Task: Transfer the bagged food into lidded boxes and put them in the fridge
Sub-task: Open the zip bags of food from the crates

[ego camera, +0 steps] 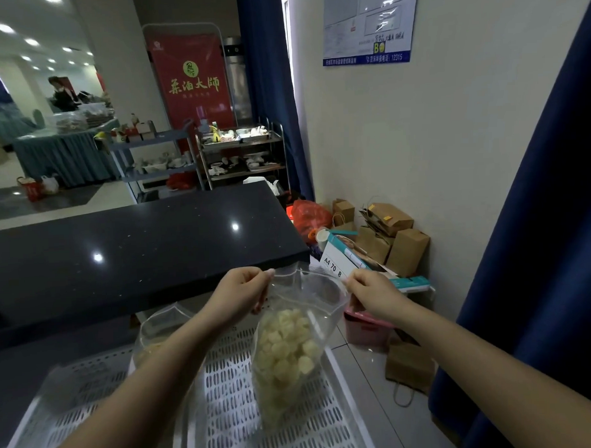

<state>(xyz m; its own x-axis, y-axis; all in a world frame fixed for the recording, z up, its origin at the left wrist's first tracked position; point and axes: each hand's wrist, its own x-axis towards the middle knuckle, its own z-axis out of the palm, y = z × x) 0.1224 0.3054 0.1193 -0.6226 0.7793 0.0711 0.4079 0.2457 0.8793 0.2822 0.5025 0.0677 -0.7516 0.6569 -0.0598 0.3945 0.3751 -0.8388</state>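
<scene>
- A white slotted tray (226, 387) lies nearest, under both forearms.
- Above it hangs a clear bag (291, 341) of pale round food pieces.
- The left hand (238, 293) pinches the bag's left top edge; the right hand (370, 293) pinches the right edge, mouth held apart.
- Another clear bag (160, 325) sits behind the left forearm.
- The dark worktop (121, 250) stretches beyond.
</scene>
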